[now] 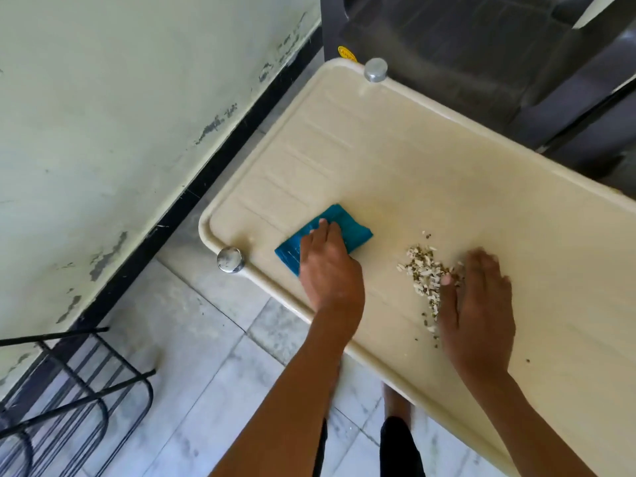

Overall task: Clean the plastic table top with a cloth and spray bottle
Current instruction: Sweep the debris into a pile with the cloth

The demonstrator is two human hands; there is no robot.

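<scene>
Pressing one blue cloth (349, 226) under flat left hand (327, 261), right hand (481, 304) flat against one crumb pile (422, 270), one table top (378, 160), two metal caps (230, 259) (375, 69)

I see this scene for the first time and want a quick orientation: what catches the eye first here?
The bright blue cloth near the left corner of the cream table top stands out, with the left hand pressing flat on it. To its right, a pile of pale and dark crumbs lies on the table top, beside the thumb of the flat right hand.
</scene>
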